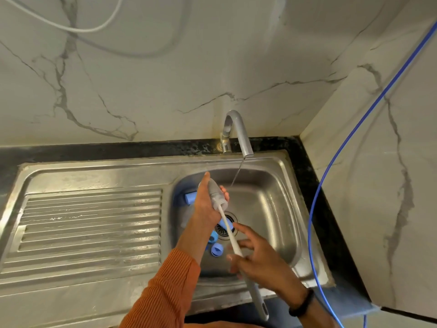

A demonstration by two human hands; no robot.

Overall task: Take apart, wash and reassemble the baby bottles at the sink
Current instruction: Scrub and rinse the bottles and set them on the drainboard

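Two hands mid-frame over sink (281, 183): left hand (208, 204) wrapped around clear bottle (216, 194), right hand (257, 261) gripping brush handle (233, 240), index finger extended; tap (238, 133) trickling.

A: Which items are obscured?
B: The bottle (216, 194) is largely covered by the left hand (205, 204). The right hand (257, 259) is motion-blurred. Blue parts (216, 249) lie partly behind the forearm; type indeterminate.
A: Cropped items?
B: Blue hose (314, 209), both ends.
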